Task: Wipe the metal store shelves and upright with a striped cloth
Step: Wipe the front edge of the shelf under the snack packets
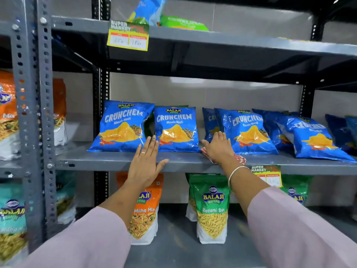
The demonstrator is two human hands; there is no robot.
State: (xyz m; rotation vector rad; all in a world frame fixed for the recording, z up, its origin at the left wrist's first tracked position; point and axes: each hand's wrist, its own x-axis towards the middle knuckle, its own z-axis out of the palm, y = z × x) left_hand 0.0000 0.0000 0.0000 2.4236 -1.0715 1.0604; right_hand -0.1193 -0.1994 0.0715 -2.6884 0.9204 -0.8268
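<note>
The grey metal middle shelf (pixel 108 159) runs across the view at chest height. My right hand (pixel 217 147) lies flat on a red-and-white striped cloth (pixel 240 158), pressing it onto the shelf between two blue chip bags; most of the cloth is hidden under the hand. My left hand (pixel 145 163) is flat with fingers together, resting on the shelf's front edge, its fingertips touching the blue Crunchem bags (pixel 175 129). A perforated grey upright (pixel 33 117) stands at the left.
Several blue chip bags (pixel 249 132) line the middle shelf. Below stand an orange Mitha Mix bag (pixel 146 213) and a green Ratlami Sev bag (pixel 212 207). Price tags (pixel 128 36) hang from the shelf edges. More snack bags fill the left rack (pixel 7 113).
</note>
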